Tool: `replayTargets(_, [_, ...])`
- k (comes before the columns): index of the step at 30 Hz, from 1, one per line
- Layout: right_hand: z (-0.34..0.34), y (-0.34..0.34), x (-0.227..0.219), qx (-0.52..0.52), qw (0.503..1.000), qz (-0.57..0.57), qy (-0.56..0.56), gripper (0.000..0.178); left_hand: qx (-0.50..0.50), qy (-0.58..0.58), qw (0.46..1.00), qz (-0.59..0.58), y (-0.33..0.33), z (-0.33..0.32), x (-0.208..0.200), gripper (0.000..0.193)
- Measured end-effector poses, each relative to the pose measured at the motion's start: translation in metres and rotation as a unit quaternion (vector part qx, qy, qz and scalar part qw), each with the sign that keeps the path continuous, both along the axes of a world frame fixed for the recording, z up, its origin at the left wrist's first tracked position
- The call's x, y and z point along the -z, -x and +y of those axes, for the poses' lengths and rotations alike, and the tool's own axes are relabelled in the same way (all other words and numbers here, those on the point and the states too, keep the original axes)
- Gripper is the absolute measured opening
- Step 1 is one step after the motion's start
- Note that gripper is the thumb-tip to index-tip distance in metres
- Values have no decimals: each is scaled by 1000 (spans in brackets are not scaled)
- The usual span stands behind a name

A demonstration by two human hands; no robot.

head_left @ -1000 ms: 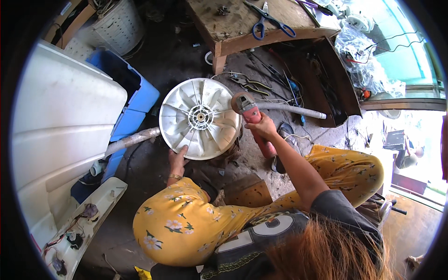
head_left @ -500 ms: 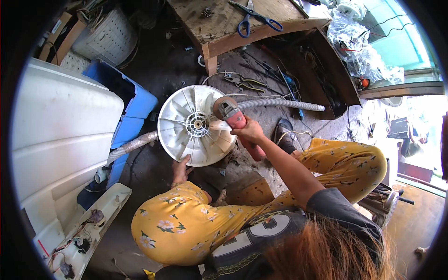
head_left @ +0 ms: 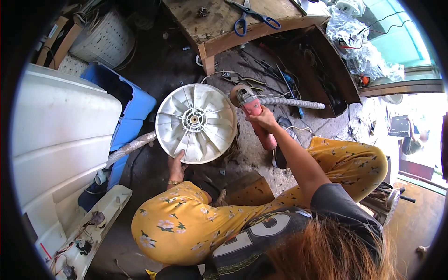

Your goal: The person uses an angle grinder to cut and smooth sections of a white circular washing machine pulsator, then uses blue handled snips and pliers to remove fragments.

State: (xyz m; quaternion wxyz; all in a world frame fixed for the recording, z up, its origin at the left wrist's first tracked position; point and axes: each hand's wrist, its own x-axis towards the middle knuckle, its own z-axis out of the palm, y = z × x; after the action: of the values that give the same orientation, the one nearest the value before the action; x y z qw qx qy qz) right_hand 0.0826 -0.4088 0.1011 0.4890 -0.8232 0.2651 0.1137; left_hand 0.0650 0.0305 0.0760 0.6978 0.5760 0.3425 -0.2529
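Several tools (head_left: 267,71) litter the floor (head_left: 254,161) off the near corner of a wooden table (head_left: 210,23); the left hand (head_left: 176,167) grips a white disc (head_left: 196,120), the right hand (head_left: 265,120) a red grinder (head_left: 252,107).

Blue-handled scissors (head_left: 247,10) lie partly spread on a worn wooden table (head_left: 207,31), top ctr., w/ pliers (head_left: 254,80), yellow-grn. grips, on the flr. below nr. a gray ribbed hose (head_left: 294,102). At R, a brown open box (head_left: 344,77) sits by clear plastic bags (head_left: 350,42). Far L, a lg. white casing (head_left: 70,116) stands beside a blue bin (head_left: 140,105); a white perforated basket (head_left: 105,42) is in the bkgd. Lower L, a long white panel (head_left: 107,205) bears loose wires (head_left: 77,235) & sm. dark parts.
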Motion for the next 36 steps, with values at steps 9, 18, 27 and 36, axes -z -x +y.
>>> replayTargets(9, [-3,6,1,24,999,28,-17,92,7,6,1000,1,-4,-6,3,63])
replayTargets(18, [-9,4,-1,8,999,51,12,97,-2,-1,1000,4,0,-16,2,56])
replayTargets(27, [2,-15,-19,-27,998,23,49,93,-44,27,999,-11,25,-14,32,56])
replayTargets(36, [-6,-8,-23,-48,993,34,100,91,75,-324,914,-233,1,-19,46,109])
